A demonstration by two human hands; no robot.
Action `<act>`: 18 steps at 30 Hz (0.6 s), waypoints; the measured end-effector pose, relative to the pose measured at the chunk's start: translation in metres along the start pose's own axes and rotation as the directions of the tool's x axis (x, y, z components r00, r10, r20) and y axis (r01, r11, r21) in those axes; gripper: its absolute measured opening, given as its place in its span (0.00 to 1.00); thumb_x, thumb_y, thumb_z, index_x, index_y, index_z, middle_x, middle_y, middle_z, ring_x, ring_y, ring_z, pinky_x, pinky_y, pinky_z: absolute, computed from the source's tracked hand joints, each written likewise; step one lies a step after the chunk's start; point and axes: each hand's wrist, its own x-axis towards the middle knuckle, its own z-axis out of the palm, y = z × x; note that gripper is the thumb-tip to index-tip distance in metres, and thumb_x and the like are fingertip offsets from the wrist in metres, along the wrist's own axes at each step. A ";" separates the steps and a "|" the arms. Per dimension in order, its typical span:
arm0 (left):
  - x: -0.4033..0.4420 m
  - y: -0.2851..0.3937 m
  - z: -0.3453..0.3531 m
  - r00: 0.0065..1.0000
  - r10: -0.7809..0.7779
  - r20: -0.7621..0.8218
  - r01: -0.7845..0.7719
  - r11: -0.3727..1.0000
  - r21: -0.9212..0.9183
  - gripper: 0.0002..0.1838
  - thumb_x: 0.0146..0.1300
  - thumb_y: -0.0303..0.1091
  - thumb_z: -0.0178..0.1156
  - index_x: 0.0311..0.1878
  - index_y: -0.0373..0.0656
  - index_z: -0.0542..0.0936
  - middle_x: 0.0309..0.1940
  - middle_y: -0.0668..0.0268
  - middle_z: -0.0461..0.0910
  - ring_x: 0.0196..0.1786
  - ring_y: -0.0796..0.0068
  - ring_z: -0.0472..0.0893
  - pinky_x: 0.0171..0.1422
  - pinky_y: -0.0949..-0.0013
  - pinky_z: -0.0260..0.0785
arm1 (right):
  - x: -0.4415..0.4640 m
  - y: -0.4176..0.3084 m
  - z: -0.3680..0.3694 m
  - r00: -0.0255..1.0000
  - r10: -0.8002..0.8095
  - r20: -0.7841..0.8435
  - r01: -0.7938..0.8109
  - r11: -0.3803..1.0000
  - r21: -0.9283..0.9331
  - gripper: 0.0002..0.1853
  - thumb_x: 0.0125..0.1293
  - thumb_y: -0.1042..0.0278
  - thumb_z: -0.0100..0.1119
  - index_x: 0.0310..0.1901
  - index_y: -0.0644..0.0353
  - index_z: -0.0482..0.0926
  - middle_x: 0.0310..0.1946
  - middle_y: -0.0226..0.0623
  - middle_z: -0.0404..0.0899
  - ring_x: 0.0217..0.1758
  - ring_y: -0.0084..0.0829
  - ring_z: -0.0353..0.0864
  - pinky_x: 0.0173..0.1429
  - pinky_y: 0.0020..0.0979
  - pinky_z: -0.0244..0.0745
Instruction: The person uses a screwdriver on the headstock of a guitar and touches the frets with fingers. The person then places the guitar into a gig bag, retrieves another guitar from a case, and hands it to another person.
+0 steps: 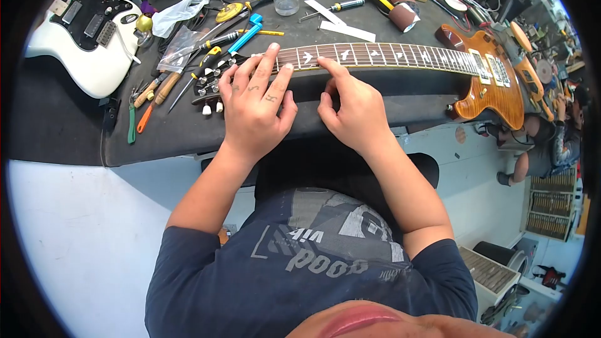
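Note:
An electric guitar with an amber flamed-wood body (490,101) lies on its back across the dark bench, its headstock to the left. My left hand (255,105) is spread over the low end of the dark fretboard (394,55), beside the headstock, with fingertips on or just above the strings. A little to its right, my right hand (358,107) reaches its index fingertip to the strings near a bird-shaped inlay (307,57). The right thumb stands apart from that finger, and the other right fingers curl under, partly hidden. White-tipped tuning pegs (206,109) show left of my left hand.
A white guitar body (94,66) lies at the left. Around the bench are screwdrivers, an orange-handled tool (144,119), a plastic bag (180,14), a clear-based bottle (286,1), white strips (347,30) and sandpaper rolls (402,17). Another person (539,141) is at the far right.

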 end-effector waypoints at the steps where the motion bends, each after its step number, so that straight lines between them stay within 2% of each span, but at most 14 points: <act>1: 0.000 0.001 -0.001 1.000 -0.003 0.011 0.003 1.000 0.007 0.30 0.56 0.33 0.73 0.66 0.48 0.86 0.77 0.57 0.78 0.71 0.53 0.78 0.77 0.44 0.59 | -0.002 -0.004 -0.002 1.000 0.022 0.005 -0.022 0.999 0.031 0.35 0.61 0.78 0.68 0.71 0.53 0.76 0.30 0.36 0.83 0.32 0.39 0.87 0.39 0.38 0.83; 5: 0.003 0.001 0.001 0.999 -0.013 0.033 0.012 1.000 0.023 0.31 0.56 0.33 0.73 0.67 0.47 0.86 0.78 0.57 0.77 0.72 0.52 0.77 0.78 0.41 0.59 | 0.004 -0.006 -0.002 1.000 0.004 -0.005 -0.003 0.996 0.089 0.32 0.58 0.77 0.69 0.68 0.58 0.78 0.31 0.37 0.85 0.30 0.41 0.87 0.37 0.40 0.83; 8: 0.002 0.000 0.001 0.999 -0.006 0.039 0.004 0.999 0.037 0.31 0.56 0.33 0.73 0.67 0.47 0.86 0.79 0.57 0.76 0.74 0.51 0.76 0.78 0.40 0.58 | 0.003 -0.008 0.003 0.996 -0.077 -0.038 0.078 0.997 0.023 0.32 0.58 0.77 0.69 0.68 0.58 0.78 0.29 0.35 0.83 0.29 0.40 0.86 0.36 0.40 0.82; 11: 0.002 0.003 0.002 0.999 -0.028 0.040 0.026 0.998 0.049 0.31 0.56 0.33 0.73 0.67 0.47 0.85 0.79 0.57 0.76 0.75 0.51 0.76 0.79 0.39 0.57 | -0.006 -0.006 0.007 0.998 0.035 -0.046 -0.035 0.999 -0.006 0.32 0.58 0.77 0.69 0.67 0.59 0.78 0.27 0.35 0.83 0.28 0.40 0.86 0.36 0.40 0.81; 15: 0.002 0.018 0.006 0.997 -0.053 0.048 0.048 0.994 0.103 0.32 0.57 0.33 0.72 0.68 0.39 0.83 0.78 0.56 0.77 0.76 0.51 0.75 0.80 0.35 0.55 | -0.009 -0.004 0.007 0.998 0.004 -0.063 -0.005 1.000 -0.017 0.33 0.60 0.78 0.68 0.69 0.58 0.78 0.26 0.34 0.82 0.27 0.35 0.85 0.36 0.36 0.80; 18: 0.002 0.020 0.008 0.996 -0.075 0.047 0.073 0.996 0.049 0.32 0.57 0.34 0.72 0.67 0.38 0.83 0.77 0.55 0.77 0.77 0.52 0.74 0.82 0.34 0.51 | -0.007 -0.006 0.006 0.997 -0.031 -0.072 0.025 0.996 -0.089 0.35 0.58 0.79 0.67 0.71 0.59 0.78 0.25 0.33 0.82 0.26 0.36 0.84 0.35 0.37 0.80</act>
